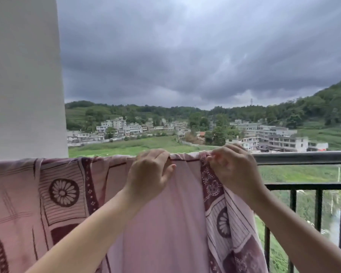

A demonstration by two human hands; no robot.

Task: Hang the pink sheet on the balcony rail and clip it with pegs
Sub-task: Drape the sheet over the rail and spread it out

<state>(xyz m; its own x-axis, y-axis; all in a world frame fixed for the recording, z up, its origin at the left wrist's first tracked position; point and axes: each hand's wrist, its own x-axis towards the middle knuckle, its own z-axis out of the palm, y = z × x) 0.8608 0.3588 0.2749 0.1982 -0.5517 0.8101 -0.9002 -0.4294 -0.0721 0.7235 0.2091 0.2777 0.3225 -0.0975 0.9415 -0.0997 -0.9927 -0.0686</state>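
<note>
The pink sheet already lies draped over the balcony rail, running from the white pillar at the left of the frame to a little right of centre, where its patterned maroon border falls in folds. So the hanging part looks largely done, though the cloth is bunched along the top edge and is not spread flat.

The left hand sits at the centre of the frame, fingers curled over the top of the rail and closed on the folded edge of the sheet, the thumb resting on the near face of the cloth. The right hand, just beside it to the right, is clenched around the gathered border at the rail; its fingertips pinch the cloth tightly. Something small and pale-pink shows between those fingertips, but it is too blurred to say whether it is a peg or only a fold of fabric.

No peg can be made out anywhere along the covered stretch of rail. By that evidence the clipping is what remains: the right end seems to be under attention now, and the long run toward the pillar at the left would still need fastening. To the right of the hands the rail is bare metal, with dark balusters below it.
</note>
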